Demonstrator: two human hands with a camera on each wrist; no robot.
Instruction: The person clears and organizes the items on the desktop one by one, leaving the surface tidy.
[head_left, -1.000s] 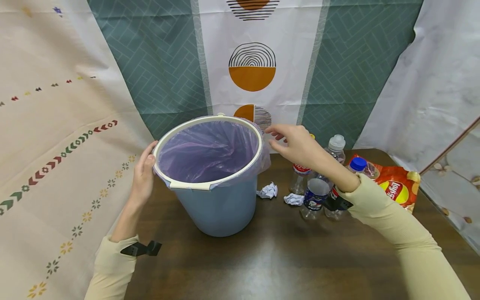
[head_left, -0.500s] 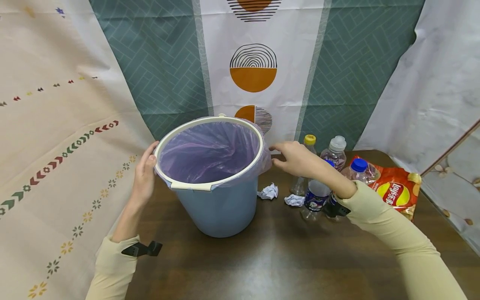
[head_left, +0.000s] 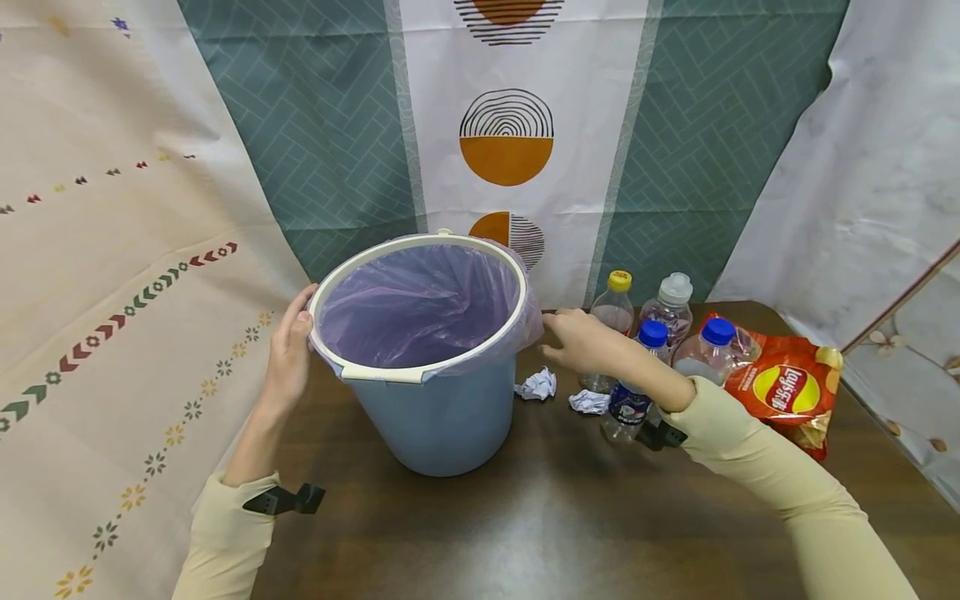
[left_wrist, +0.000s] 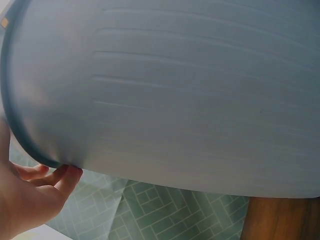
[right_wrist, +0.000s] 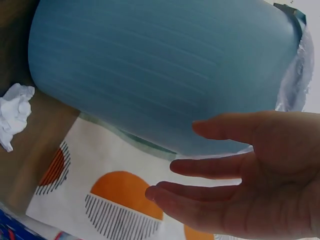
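Note:
A light-blue trash bin [head_left: 442, 425] with a cream rim stands on the table, lined with a thin purple plastic bag [head_left: 420, 304] that hangs over the rim. My left hand [head_left: 288, 350] grips the bin's left rim; in the left wrist view, the bent fingertips [left_wrist: 72, 172] press the wall below the lip. To the right of the bin, my right hand [head_left: 585, 340] is held in the air with nothing in it. Its fingers [right_wrist: 200, 167] are spread and loosely bent beside the bin wall in the right wrist view. The bag's overhang is close to these fingers.
Two crumpled papers [head_left: 536, 384] lie right of the bin on the brown table [head_left: 525, 533]. Behind my right forearm stand several plastic bottles [head_left: 615, 304], some blue-capped, one yellow-capped. A red chip bag [head_left: 787, 387] lies farther right. Patterned cloth [head_left: 506, 50] hangs behind.
My right hand has moved down from above the rim's level to beside the bag's overhang. The bottles show more fully as the arm lowered. The left hand and bin have stayed in place.

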